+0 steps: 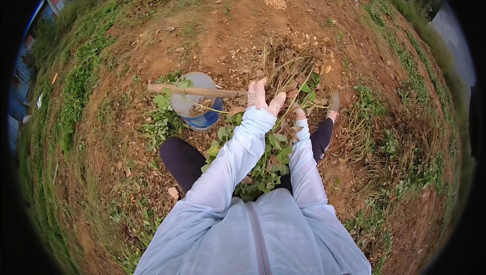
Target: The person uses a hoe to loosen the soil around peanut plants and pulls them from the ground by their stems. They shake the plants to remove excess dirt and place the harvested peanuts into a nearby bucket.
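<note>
My left hand (262, 96) is closed around a bunch of uprooted peanut plants (290, 71), its thumb lying across the stems. My right hand (299, 114) is on the same bunch, lower and to the right, with its fingers mostly hidden by leaves and stems. Pale peanut pods (325, 69) hang among the dry roots at the far end. Green leafy tops (279, 147) trail back between my legs. To the left stands a plastic bucket (208, 115) with a wooden stick (201, 91) lying across its mouth; the stick's right end reaches my left hand.
A small heap of peanuts (275, 2) lies on the bare soil ahead, with more pods scattered nearer. Pulled plants (383, 149) are piled on the right. Leafy stems (161, 123) lie beside the bucket. My knee (182, 161) is close below it.
</note>
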`<state>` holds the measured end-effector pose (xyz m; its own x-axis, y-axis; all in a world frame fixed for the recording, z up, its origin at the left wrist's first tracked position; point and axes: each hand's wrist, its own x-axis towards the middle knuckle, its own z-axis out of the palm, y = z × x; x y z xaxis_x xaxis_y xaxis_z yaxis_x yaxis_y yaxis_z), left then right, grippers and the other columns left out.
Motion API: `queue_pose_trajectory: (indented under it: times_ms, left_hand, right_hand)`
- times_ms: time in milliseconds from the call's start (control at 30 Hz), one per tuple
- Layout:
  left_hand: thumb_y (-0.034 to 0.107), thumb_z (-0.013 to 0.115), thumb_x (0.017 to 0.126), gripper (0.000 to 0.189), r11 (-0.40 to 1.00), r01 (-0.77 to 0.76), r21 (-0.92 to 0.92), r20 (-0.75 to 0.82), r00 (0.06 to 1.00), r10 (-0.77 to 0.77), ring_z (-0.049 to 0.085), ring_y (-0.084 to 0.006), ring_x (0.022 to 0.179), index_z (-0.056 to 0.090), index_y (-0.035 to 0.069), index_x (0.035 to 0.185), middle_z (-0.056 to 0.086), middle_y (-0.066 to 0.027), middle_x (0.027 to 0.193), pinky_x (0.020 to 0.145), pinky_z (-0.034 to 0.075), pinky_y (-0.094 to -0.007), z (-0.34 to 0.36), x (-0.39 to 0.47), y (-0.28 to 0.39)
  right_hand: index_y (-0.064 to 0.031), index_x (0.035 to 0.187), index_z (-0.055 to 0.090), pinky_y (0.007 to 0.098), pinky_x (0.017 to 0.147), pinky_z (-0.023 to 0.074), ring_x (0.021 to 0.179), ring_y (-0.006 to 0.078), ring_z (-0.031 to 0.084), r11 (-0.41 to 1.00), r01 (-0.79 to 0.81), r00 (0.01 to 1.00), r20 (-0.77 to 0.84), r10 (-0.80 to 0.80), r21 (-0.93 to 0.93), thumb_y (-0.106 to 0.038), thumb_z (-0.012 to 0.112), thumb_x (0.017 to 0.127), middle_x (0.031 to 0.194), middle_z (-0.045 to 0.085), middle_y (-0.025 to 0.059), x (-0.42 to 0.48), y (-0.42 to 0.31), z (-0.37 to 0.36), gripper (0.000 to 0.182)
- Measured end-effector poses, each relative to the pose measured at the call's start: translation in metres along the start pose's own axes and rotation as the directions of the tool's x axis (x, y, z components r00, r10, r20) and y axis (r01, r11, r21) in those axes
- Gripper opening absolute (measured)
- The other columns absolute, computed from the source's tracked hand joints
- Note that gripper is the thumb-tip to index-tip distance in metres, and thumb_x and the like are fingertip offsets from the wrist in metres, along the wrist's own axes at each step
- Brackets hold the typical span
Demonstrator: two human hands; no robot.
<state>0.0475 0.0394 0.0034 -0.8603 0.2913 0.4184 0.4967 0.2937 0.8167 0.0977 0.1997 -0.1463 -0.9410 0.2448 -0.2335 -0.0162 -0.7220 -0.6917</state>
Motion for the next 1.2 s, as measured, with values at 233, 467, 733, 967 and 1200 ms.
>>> queue_pose_trajectory:
  times_ms: [233, 467, 733, 967, 1200]
  left_hand:
    - [0.028, 0.077, 0.066, 0.027, 0.873, -0.343, 0.347, 0.036, 0.935, 0.352, 0.044, -0.032, 0.103, 0.066, 0.011, 0.084, 0.051, -0.0112, 0.106, 0.093, 0.032, -0.0433, -0.05, 0.013, 0.039]
    - [0.048, 0.084, 0.06, 0.108, 0.638, 0.328, -0.697, 0.279, 0.943, -0.18, 0.043, -0.0262, 0.117, 0.026, 0.001, 0.138, 0.038, -0.0161, 0.133, 0.098, 0.039, -0.0398, -0.011, 0.02, -0.106]
    - [0.027, 0.074, 0.077, 0.044, 0.429, 0.783, -0.45, 0.646, 0.617, -0.45, 0.062, -0.0179, 0.085, 0.059, 0.007, 0.113, 0.064, -0.0043, 0.101, 0.08, 0.052, -0.0322, -0.02, -0.055, -0.09]
    - [0.035, 0.068, 0.08, 0.049, -0.015, 0.806, -0.592, 0.638, 0.457, -0.62, 0.062, -0.0191, 0.086, 0.057, 0.003, 0.116, 0.063, -0.0079, 0.107, 0.079, 0.052, -0.0326, -0.016, -0.072, -0.053]
    - [0.035, 0.073, 0.079, 0.067, 0.436, 0.752, -0.495, 0.524, 0.658, -0.54, 0.056, -0.0184, 0.1, 0.047, 0.0, 0.129, 0.056, -0.0085, 0.121, 0.089, 0.046, -0.032, 0.026, -0.1, -0.127]
  right_hand:
    - [0.0003, 0.122, 0.051, 0.0452, 0.075, 0.0563, 0.09, 0.0313, 0.063, 0.874, -0.302, 0.897, 0.423, 0.126, 0.38, -0.038, 0.052, 0.089, 0.113, 0.059, 0.0178, -0.032, -0.003, -0.005, 0.051]
    - [0.0009, 0.126, 0.046, 0.0407, 0.08, 0.0545, 0.105, 0.0324, 0.057, 0.953, 0.169, 0.876, 0.482, -0.029, -0.25, -0.032, 0.066, 0.076, 0.124, 0.053, 0.0178, -0.017, 0.014, 0.03, 0.064]
    - [0.0, 0.132, 0.041, 0.0356, 0.089, 0.0494, 0.118, 0.0324, 0.049, -0.196, -0.403, 0.876, -0.439, 0.198, -0.894, -0.046, 0.07, 0.069, 0.131, 0.047, 0.0219, -0.014, 0.005, 0.107, 0.084]
    - [-0.004, 0.134, 0.042, 0.0351, 0.098, 0.0379, 0.114, 0.0205, 0.05, 0.861, -0.004, 0.994, 0.091, 0.059, -0.509, -0.037, 0.06, 0.089, 0.127, 0.053, 0.0102, -0.073, 0.03, 0.086, 0.058]
    - [0.0097, 0.137, 0.024, 0.0352, 0.097, 0.0401, 0.111, 0.0251, 0.052, 0.747, -0.077, 0.993, 0.013, 0.114, -0.661, -0.042, 0.062, 0.086, 0.127, 0.049, 0.0237, -0.111, 0.042, 0.081, 0.082]
